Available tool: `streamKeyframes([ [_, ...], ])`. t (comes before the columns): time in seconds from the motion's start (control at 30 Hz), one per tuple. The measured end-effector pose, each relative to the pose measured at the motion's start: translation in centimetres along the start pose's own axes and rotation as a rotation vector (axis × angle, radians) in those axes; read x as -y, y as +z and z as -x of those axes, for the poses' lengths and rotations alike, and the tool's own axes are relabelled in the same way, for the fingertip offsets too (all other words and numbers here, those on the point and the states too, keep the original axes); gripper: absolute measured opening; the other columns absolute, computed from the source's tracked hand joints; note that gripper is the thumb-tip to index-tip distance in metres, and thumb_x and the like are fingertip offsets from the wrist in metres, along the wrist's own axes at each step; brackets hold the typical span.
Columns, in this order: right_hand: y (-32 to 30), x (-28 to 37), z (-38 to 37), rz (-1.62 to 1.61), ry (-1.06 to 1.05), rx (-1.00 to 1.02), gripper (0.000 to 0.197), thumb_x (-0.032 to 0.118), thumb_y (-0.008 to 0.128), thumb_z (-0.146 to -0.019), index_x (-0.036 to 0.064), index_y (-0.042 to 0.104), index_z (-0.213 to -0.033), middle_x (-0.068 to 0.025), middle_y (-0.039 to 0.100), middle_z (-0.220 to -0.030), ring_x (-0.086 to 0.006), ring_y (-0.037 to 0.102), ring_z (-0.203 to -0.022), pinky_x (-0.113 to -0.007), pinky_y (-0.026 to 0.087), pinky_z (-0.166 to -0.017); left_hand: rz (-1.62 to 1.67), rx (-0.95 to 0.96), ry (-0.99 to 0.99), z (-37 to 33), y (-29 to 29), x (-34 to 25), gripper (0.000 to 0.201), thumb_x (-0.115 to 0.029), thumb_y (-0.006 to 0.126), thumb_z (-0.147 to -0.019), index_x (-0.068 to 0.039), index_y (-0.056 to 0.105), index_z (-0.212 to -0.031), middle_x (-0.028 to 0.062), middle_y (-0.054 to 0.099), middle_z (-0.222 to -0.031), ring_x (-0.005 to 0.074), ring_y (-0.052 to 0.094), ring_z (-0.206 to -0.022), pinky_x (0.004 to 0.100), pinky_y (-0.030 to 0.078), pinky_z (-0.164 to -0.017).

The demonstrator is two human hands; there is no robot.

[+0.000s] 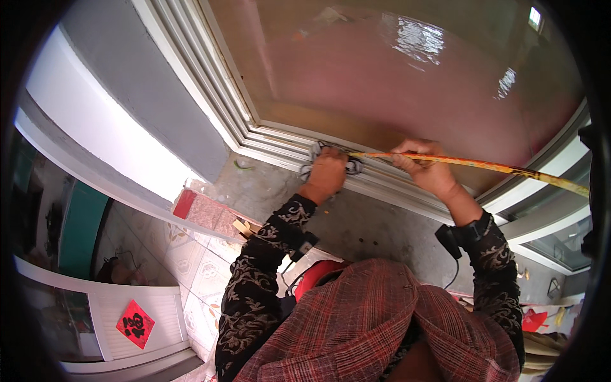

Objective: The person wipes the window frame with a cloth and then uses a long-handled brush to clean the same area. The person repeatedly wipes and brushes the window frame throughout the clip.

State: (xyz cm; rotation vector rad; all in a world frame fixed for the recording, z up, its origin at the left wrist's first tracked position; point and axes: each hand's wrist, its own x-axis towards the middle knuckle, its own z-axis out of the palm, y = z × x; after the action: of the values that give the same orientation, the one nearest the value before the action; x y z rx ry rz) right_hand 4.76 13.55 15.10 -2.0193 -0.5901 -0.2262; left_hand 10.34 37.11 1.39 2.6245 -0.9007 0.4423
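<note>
My left hand [327,172] is closed over a bunched black-and-white cloth [354,167], pressing it down at the window's lower track [280,148]. Some of the cloth is hidden beneath the fingers. To its right, my right hand [425,167] grips a thin yellow-orange stick [493,167]. One end of the stick reaches the cloth by my left hand; the other runs off toward the right edge of the view. Whether the stick is fixed to the cloth, I cannot tell.
A large glass pane [382,89] rises beyond the track. The grey concrete sill [375,223] lies below my hands. On the left are a grey-and-white wall [127,95], patterned floor tiles [203,274] and a panel with a red diamond-shaped paper [135,324].
</note>
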Motion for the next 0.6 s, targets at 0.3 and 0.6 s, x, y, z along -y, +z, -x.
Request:
streamKeyframes([
  [0.3, -10.6, 3.9, 6.6, 0.163, 0.252, -0.008, 0.013, 0.007, 0.068, -0.089, -0.0022, 0.061, -0.082, -0.0041, 0.062, -0.068, -0.0092, 0.061, -0.064, -0.023, 0.05, -0.06, 0.245, -0.064, 0.403, -3.8, 4.0, -13.7, 0.011, -0.001, 0.059, -0.071, -0.002, 0.054, -0.081, 0.0164, 0.052, -0.088, 0.0344, 0.052, -0.092, 0.0422, 0.047, -0.082],
  [0.6, -17.0, 8.1, 13.0, 0.4, 0.498, -0.12, 0.01, 0.0, 0.065, -0.085, -0.0037, 0.059, -0.077, -0.005, 0.06, -0.064, -0.0114, 0.063, -0.062, -0.024, 0.049, -0.056, 0.524, 0.093, 0.541, -5.7, 5.3, -20.2, 0.014, 0.002, 0.054, -0.072, 0.0, 0.057, -0.086, 0.0158, 0.053, -0.09, 0.0349, 0.053, -0.094, 0.0434, 0.047, -0.082],
])
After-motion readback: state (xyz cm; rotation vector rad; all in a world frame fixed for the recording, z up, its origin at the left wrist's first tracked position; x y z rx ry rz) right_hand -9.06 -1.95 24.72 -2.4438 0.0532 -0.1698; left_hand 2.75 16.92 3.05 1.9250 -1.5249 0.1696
